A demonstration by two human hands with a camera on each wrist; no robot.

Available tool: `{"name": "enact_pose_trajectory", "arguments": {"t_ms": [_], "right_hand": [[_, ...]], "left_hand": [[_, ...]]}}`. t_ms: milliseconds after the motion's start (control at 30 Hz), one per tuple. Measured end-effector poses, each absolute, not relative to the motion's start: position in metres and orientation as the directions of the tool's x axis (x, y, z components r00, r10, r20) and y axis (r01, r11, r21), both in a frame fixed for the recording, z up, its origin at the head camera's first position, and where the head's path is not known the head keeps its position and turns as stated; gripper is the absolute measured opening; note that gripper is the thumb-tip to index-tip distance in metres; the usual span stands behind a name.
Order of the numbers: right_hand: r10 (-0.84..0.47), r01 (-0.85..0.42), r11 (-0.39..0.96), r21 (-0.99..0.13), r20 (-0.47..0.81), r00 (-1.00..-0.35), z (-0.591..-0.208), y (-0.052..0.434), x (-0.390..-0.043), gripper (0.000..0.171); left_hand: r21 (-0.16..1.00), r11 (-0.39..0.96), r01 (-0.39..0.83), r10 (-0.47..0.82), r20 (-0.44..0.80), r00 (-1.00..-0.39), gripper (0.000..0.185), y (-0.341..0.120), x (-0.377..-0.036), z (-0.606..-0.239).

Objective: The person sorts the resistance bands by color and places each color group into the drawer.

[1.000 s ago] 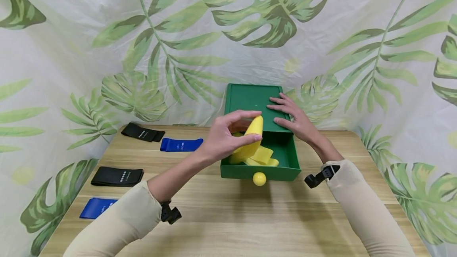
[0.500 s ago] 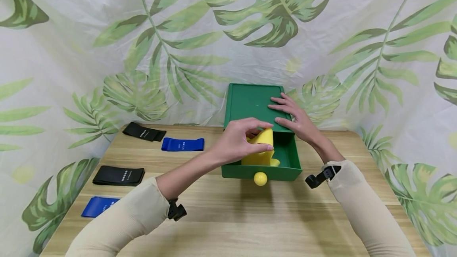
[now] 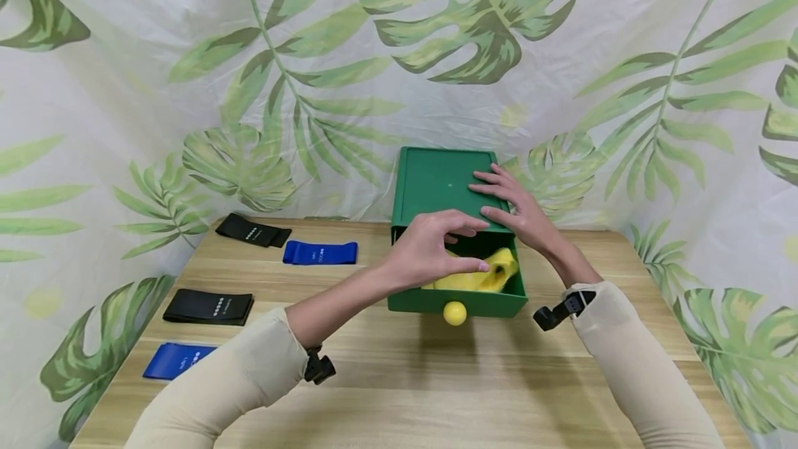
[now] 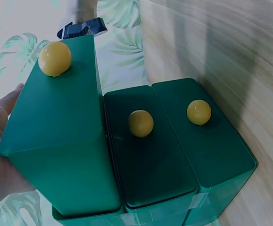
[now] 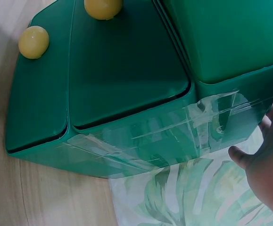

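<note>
A yellow resistance band [image 3: 502, 269] lies loosely bunched in the pulled-out top drawer [image 3: 430, 302] of a green drawer unit [image 3: 436, 182]. Over the drawer's left side hovers my left hand [image 3: 424, 248], thumb and fingers spread apart, the thumb close to the band. It hides part of the yellow contents, and I cannot tell whether the thumb touches them. My right hand [image 3: 522, 212] rests on the right edge of the unit's top with fingers extended. In the left wrist view, the raised drawer front [image 4: 56, 108] blocks sight of the band.
Black bands [image 3: 208, 307] and blue bands [image 3: 320, 253] lie flat along the wooden table's [image 3: 399, 393] left side. Yellow ball knobs [image 4: 141, 123] stick out from the lower drawers. Clear tape [image 5: 211, 117] runs along the unit's side. A leaf-print cloth [image 3: 337, 89] hangs behind.
My left hand has moved rightward over the drawer and let go of the yellow band, which has dropped toward the drawer's right side. The right hand stays in place.
</note>
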State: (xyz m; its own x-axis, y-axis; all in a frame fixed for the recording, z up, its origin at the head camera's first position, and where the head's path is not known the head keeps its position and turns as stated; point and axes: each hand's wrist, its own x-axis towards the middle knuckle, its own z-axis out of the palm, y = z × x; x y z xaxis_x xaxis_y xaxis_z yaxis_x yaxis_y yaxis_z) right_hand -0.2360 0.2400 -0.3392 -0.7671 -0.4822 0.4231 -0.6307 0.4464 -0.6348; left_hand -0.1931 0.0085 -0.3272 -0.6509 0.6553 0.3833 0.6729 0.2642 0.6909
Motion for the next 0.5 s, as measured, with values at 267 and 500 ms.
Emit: {"name": "enact_pose_trajectory", "arguments": {"t_ms": [267,500], "right_hand": [[-0.482,-0.634,0.439,-0.636,0.429,-0.764,-0.339,0.241,-0.236,0.042],[-0.478,-0.636,0.445,-0.63,0.433,-0.764,-0.339,0.24,-0.236,0.042]], "left_hand": [[0.714,0.146,0.685,0.623,0.471,-0.624,0.051,-0.001,-0.185,-0.327],[0.719,0.103,0.687,0.598,0.508,-0.62,0.044,-0.012,-0.174,-0.323]]}}
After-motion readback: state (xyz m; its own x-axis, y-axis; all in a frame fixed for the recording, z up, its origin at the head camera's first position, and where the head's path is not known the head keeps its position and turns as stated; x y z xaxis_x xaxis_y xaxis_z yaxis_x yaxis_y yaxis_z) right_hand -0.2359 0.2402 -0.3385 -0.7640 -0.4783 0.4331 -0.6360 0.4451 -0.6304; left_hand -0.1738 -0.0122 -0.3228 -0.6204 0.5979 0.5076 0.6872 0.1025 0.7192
